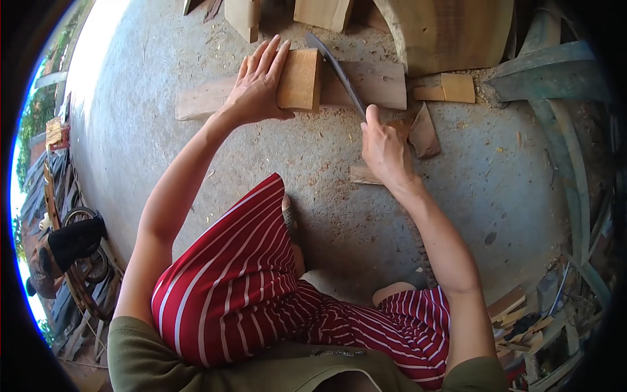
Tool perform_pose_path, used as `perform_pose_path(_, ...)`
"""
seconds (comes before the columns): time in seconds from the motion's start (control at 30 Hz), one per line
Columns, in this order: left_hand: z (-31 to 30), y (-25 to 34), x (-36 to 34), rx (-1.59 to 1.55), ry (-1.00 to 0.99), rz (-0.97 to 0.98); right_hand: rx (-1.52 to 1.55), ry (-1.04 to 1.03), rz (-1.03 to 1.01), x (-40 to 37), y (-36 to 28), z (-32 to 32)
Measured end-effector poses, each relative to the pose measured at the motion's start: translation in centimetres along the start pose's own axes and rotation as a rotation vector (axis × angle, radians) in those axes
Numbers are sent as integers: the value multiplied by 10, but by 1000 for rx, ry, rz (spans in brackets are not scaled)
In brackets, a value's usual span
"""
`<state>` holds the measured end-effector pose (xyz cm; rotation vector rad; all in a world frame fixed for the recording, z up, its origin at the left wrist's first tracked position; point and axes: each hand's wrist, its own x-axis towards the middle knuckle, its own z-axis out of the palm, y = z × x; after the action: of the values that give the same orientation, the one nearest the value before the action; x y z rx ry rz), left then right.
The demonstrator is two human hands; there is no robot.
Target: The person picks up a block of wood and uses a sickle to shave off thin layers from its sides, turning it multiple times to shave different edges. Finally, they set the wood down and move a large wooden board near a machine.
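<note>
A short, thick wooden block [300,81] rests on a long flat board [372,83] on the concrete floor. My left hand [260,85] lies on the block's left side, fingers spread and pointing away from me. My right hand [386,147] is wrapped round the near end of a long dark blade [342,77]; its handle is hidden in my fist. The blade slants up and left, its tip beyond the block's far right corner. Whether it touches the block I cannot tell.
Large curved wood [450,32] stands at the back right, beside a greenish frame [548,72]. Small offcuts [457,88] and a brown shard [424,134] lie right of the board. Scraps [529,326] are piled at lower right; a wheel [88,261] is at left.
</note>
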<state>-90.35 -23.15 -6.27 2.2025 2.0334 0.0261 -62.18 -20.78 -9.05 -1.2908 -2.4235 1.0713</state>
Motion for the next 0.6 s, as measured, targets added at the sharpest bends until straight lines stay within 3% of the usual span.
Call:
perform_pose_path(0.17,7,15,-12,106,105,58,15,-16,0,-2,15,1)
perform_pose_path(0.27,3,12,-9,140,71,100,-66,-71,64,-13,14,-2)
perform_pose_path(0.33,2,6,-5,141,160,161,-72,61,18,-21,28,3)
perform_pose_path(0.47,-35,9,-3,-27,7,189,-64,35,-4,-21,36,-1)
perform_pose_path(0.53,-58,17,-7,-404,-57,141,-74,53,-20,-21,42,1)
perform_pose_path(0.57,-73,21,-8,-552,-247,-12,-77,74,-39,-21,43,5)
perform_pose_path(0.6,-72,16,-6,-607,-293,-63,-69,77,-39,-22,44,9)
